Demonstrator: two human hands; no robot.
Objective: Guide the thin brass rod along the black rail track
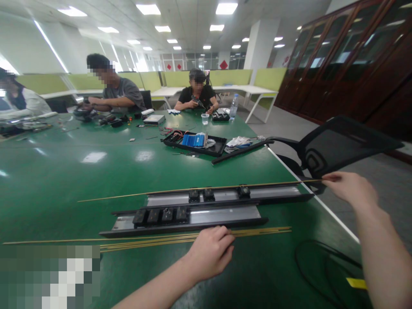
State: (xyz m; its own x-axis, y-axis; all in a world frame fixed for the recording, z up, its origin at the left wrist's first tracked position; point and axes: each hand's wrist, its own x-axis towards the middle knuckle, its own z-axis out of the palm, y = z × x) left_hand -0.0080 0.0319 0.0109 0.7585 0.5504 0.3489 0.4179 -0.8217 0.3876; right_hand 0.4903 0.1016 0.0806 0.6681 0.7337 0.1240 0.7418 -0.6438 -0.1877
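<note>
1 thin golden rod [174, 191], pinched at its end between the thumb and fingers of the right hand [350, 186], just past the right edge of the green table [64, 171]. Stretched leftward from there along the far edge of the rear rail [225, 196], with its free end out beyond that rail's left end. Low over a bundle of similar rods [257, 232], the left hand [212, 249], fingers curled under; cannot tell whether grasping any. Just behind that bundle, the front rail [222, 214], with 4 black blocks [167, 215] grouped left of its middle. On the rear rail, 3 more black blocks: 2 close together, 1 farther right. Farther back, a black tray [219, 150] beside a long black strip [241, 151], and 3 people [124, 96] around the table.
</note>
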